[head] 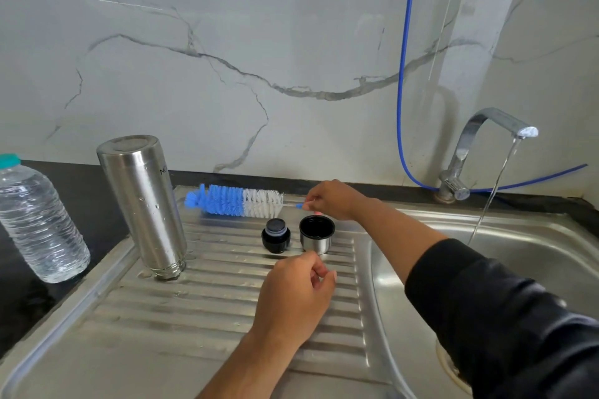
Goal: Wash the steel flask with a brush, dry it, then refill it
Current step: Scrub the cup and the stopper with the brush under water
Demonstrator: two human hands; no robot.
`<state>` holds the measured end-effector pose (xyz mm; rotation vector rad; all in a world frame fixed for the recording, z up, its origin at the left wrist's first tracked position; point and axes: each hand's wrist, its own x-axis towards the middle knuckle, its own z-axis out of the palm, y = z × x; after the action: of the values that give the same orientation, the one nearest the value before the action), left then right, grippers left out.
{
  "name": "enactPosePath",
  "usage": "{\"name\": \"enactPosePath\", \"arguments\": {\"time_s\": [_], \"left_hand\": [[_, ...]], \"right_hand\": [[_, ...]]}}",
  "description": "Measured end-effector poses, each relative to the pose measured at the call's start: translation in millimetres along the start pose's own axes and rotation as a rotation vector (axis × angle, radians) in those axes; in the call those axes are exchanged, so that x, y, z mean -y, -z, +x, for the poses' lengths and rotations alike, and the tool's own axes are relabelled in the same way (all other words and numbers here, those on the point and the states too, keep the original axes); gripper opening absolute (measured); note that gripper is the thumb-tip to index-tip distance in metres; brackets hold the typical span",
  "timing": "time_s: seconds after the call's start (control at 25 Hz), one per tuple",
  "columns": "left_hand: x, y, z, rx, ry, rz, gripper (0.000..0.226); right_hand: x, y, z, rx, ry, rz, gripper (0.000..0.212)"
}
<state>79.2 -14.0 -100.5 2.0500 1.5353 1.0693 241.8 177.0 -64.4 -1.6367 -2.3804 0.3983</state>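
Note:
The steel flask point(142, 204) stands upside down on the ribbed steel draining board point(201, 311), wet with drops. A blue and white bottle brush point(236, 201) lies along the board's far edge. My right hand point(330, 199) pinches the brush's thin handle end. In front of the brush sit the black inner stopper point(276, 235) and the steel cup lid point(317, 234), the lid with its mouth up. My left hand point(298, 295) hovers just in front of the lid, fingers loosely curled and holding nothing.
The tap point(483, 146) at the right runs a stream of water into the sink basin point(534, 256). A clear plastic water bottle point(35, 220) with a teal cap stands on the black counter at the left. A blue hose point(403, 74) hangs down the marble wall.

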Motion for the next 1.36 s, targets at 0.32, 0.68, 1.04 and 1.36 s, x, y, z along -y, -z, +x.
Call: {"name": "enactPosePath", "arguments": {"time_s": [0.32,0.68,1.04,1.36], "left_hand": [[-1.0,-0.9,0.2,-0.003,0.027,-0.043,0.014],[-2.5,1.5,-1.1,0.005,0.042,-0.063,0.017],[0.1,-1.2,1.5,-0.009,0.028,-0.079,0.016],[0.3,-2.1,1.7,-0.004,0.035,-0.082,0.016]], "right_hand": [[-20.5,27.8,-86.6,-0.692,-0.246,0.619,0.026],[-94.0,23.9,-102.8,-1.04,-1.02,1.142,0.057],[-93.1,41.7,-84.3,-1.173,-1.056,1.363,0.066],[-96.2,64.1,-83.3,-1.164,-1.11,1.544,0.071]]}}
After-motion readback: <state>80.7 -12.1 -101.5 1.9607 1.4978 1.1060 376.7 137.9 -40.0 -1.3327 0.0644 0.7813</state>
